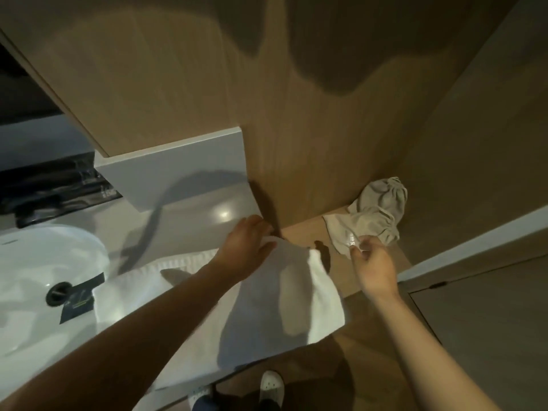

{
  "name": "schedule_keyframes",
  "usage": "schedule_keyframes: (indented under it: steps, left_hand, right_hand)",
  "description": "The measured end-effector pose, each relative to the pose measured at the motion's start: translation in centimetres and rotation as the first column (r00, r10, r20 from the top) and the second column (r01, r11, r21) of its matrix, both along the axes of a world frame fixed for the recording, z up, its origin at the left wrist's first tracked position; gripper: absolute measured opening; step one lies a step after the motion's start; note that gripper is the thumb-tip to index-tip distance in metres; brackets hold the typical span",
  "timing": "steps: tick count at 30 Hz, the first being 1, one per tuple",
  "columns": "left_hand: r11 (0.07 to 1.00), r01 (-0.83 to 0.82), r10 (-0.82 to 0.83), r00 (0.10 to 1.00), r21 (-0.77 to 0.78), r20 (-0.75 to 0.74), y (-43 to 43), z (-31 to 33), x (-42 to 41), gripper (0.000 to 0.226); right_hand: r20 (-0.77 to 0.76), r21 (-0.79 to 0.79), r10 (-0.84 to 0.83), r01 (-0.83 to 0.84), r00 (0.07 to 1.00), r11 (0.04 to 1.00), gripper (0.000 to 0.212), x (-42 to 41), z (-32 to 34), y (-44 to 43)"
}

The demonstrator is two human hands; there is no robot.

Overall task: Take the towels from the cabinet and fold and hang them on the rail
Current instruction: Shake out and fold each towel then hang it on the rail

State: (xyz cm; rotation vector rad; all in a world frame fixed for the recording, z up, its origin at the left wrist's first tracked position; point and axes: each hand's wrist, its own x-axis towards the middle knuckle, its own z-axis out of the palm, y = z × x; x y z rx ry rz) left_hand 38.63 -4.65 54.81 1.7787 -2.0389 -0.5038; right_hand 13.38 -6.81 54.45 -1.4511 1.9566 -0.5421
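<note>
1. Head view: I see the left hand (247,247) lying flat, fingers straight, on the white towel (267,315) draped over the counter's (204,215) right front edge;
2. the right hand (374,269) pinches the crumpled beige towel (378,210) (by its near corner) on the wooden ledge (302,232) beside the counter's right end.

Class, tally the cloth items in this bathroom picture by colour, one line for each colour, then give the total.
White towel: 1
Beige cloth: 1
Total: 2
</note>
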Motion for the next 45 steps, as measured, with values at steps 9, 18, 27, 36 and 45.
schedule_keyframes:
  steps: [9,18,27,36,45]
  left_hand:
    - [0.966,-0.257,0.252,0.961,-0.033,-0.113,10.2,3.0,11.2,0.016]
    - [0.893,-0.449,0.442,0.888,-0.027,-0.129,19.5,3.1,16.7,0.024]
    - [0.789,-0.560,0.615,0.723,0.254,-0.315,25.6,0.0,17.2,0.015]
    - [0.731,-0.450,0.683,0.492,0.514,-0.540,27.9,-1.2,16.2,0.014]
    - [0.764,-0.584,0.557,0.382,0.274,-0.738,26.2,0.5,15.3,0.033]
  right_hand:
    - [0.133,-0.149,0.400,-0.381,0.907,0.913,0.018,11.9,1.5,5.5]
    - [0.220,-0.102,0.540,-0.532,0.812,0.841,0.014,19.2,2.3,9.9]
    - [0.321,0.202,0.450,-0.525,0.833,0.827,0.039,21.9,3.1,14.4]
    - [0.297,0.305,0.595,-0.665,0.747,0.682,0.055,24.5,2.7,18.1]
    - [0.664,0.245,0.161,-0.416,0.730,0.876,0.022,25.0,8.6,12.7]
